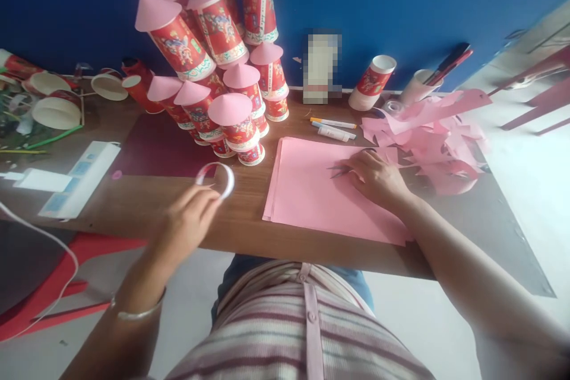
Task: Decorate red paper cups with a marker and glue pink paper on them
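Observation:
My left hand (187, 219) is raised over the table's front edge, its fingers pinched on a clear tape ring (217, 178). My right hand (374, 177) rests on a stack of pink paper sheets (312, 190), fingers closed on a thin dark pencil (339, 173) whose tip touches the top sheet. Behind the tape ring stands a pile of red paper cups with pink cone tops (218, 65).
Pink paper scraps (427, 136) are heaped at the right. Markers (333, 127), a red cup (371, 82) and a cup of pens (418, 86) stand by the blue wall. A white power strip (80, 178) and loose cups (57, 111) lie left. A red chair (66, 279) is below.

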`<control>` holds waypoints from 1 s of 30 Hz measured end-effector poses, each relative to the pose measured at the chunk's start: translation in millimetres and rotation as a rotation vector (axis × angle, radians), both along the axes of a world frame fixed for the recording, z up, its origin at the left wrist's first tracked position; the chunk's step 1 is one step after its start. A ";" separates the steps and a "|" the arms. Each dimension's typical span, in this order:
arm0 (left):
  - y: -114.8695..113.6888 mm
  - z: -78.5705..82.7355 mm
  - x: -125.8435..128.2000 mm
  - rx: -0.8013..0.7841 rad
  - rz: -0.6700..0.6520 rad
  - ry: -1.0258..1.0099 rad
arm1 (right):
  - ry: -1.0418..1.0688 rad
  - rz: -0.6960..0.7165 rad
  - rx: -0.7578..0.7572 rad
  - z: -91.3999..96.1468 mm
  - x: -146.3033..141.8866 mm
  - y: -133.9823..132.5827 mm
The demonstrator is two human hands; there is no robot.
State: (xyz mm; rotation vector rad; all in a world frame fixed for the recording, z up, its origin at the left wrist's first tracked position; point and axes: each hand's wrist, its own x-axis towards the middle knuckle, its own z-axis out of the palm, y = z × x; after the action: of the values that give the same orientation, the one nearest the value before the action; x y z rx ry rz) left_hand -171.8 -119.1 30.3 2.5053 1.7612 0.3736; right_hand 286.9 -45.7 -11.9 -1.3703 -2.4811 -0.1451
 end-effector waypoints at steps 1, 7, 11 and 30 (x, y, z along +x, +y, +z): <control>-0.2 -0.6 12.9 0.027 -0.123 -0.017 | 0.011 -0.007 -0.005 -1.1 0.4 0.4; 25.2 8.3 99.2 0.096 -0.767 0.092 | 0.053 -0.040 -0.023 -7.2 3.1 1.6; 39.2 13.2 111.0 0.121 -0.896 0.118 | 0.061 -0.033 -0.038 -6.8 4.7 1.6; 94.7 -0.6 105.4 -0.420 -0.868 -0.164 | 0.126 -0.071 -0.049 -5.5 3.7 -0.3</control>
State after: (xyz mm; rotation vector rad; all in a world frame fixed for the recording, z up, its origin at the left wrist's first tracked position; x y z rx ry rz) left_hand -66.4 -24.4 29.7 2.5132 0.5021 0.1182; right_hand 290.6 -46.0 -17.5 -1.4414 -2.3492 -0.0122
